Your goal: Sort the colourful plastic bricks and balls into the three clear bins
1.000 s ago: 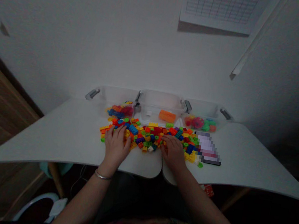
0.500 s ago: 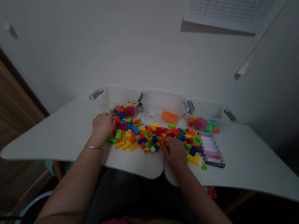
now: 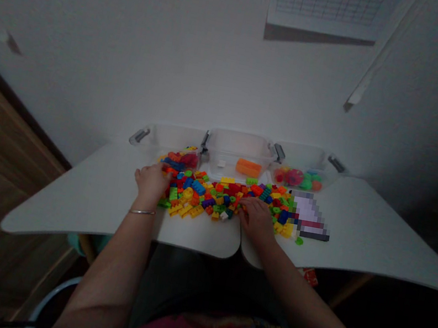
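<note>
A heap of small colourful building bricks [image 3: 209, 196] is spread over the front middle of the white table. My left hand [image 3: 152, 180], with a thin bangle at the wrist, rests against the heap's left edge. Its fingers are loosely curved and apart, touching the outermost bricks. Over the right-centre part of the heap is my right hand [image 3: 257, 217]. Its fingers bend down among the bricks near an orange piece, and what lies between the fingertips is hidden.
Behind the heap stand three clear plastic boxes: a left box [image 3: 177, 137] with mixed pieces, a middle box [image 3: 243, 144] with an orange block [image 3: 248, 168], and a right box [image 3: 306, 156] with rounded pieces. A pixelated tablet-like device [image 3: 309, 215] lies right. The white table [image 3: 80, 191] has a central seam.
The view has shifted slightly. My left hand has moved very slightly at the heap's edge, and my right hand stays among the bricks. The boxes look the same.
</note>
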A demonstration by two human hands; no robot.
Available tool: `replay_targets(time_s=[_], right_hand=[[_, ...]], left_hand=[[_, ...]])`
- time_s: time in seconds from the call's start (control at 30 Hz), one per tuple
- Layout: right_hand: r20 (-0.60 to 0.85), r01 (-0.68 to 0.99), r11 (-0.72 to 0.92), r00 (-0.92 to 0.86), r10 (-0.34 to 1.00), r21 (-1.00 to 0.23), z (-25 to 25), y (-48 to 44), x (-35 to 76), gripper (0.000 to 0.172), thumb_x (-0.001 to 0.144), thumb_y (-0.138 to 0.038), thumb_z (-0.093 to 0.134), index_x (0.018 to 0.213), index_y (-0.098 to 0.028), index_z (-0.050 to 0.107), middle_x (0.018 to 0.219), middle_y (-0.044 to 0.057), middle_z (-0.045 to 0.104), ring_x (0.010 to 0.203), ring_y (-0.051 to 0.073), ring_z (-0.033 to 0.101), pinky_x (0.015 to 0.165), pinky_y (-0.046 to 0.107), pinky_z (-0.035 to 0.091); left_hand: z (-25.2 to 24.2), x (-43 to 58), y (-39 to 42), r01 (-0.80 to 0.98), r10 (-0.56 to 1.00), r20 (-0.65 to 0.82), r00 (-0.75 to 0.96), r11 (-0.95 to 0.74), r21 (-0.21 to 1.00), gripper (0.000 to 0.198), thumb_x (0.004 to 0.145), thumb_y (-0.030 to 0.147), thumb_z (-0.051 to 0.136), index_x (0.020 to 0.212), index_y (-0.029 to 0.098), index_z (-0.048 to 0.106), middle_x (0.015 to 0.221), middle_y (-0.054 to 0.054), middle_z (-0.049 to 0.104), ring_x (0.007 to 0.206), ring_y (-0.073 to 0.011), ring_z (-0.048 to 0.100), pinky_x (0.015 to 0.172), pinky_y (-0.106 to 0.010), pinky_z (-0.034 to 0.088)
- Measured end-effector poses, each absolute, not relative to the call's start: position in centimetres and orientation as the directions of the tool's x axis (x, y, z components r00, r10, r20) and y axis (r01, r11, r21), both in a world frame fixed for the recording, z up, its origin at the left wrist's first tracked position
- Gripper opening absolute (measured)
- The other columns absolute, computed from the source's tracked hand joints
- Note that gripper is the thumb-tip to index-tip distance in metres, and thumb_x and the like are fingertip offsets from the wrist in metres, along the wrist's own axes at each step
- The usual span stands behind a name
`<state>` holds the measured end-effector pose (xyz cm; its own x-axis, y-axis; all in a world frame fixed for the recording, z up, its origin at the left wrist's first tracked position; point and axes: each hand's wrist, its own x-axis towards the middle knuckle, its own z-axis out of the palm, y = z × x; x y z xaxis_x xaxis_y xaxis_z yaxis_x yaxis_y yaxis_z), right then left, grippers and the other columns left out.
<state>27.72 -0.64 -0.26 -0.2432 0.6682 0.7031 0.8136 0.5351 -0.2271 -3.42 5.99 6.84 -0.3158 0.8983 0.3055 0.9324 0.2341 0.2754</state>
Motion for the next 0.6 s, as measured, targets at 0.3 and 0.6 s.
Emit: replay_targets(time_s=[0.3, 0.6], right_hand=[[0.711, 0.814, 0.531, -0.23, 0.664, -0.233, -0.3, -0.7, 27.5, 0.022, 0.092, -0.02, 0.05, 0.104, -0.019, 0.068, 0.104, 0.01, 0.073, 0.101, 0.024, 0.065, 0.095, 0.043, 0.051], [0.703, 0.798, 0.543, -0.227, 0.674, -0.263, -0.5, -0.7, 27.6, 0.023, 0.091, -0.019, 0.05, 0.105, -0.019, 0.068, 0.105, 0.011, 0.073, 0.103, 0.025, 0.064, 0.097, 0.043, 0.05]], left_hand=[[5.9, -1.7, 3.9, 0.627, 0.916, 0.307, -0.258, -0.083, 0.775, 0.031, 0.079, 0.04, 0.057, 0.099, 0.018, 0.065, 0.098, -0.006, 0.073, 0.091, -0.0207, 0.067, 0.08, -0.03, 0.051], [7.4, -2.5, 2.7, 0.929, 0.831, 0.419, -0.365, 0.298, 0.218, 0.034, 0.087, 0.037, 0.047, 0.106, 0.015, 0.066, 0.099, -0.018, 0.072, 0.105, -0.0356, 0.064, 0.096, -0.05, 0.038]])
